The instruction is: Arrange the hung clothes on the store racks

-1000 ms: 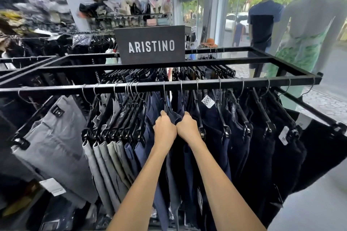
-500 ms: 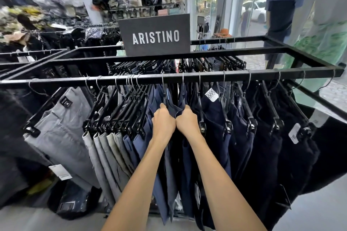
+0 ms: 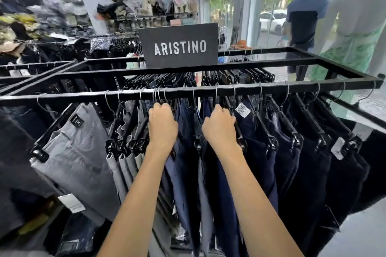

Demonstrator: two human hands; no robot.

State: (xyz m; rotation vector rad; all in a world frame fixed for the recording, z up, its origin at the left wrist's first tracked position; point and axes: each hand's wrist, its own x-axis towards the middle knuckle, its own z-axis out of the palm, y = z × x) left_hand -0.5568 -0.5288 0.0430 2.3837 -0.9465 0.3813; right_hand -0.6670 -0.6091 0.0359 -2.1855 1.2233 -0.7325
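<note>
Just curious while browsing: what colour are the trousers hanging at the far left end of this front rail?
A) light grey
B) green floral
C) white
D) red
A: the trousers at the left end of the front rail are light grey, while the pairs further right are navy and darker.

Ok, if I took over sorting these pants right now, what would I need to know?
Left hand: curled on the hangers at the edge of the bunched grey trousers.
Right hand: curled on a hanger of the navy trousers.
Everything hangs from the front rail under the sign. Between the hands a gap is open, with one pair of blue trousers hanging in it.
Done: the dark pairs on the right hang fairly evenly.
Left: the grey ones look crowded together, and one grey pair hangs alone, swung out at the far left. Spreading those is probably next.
</note>
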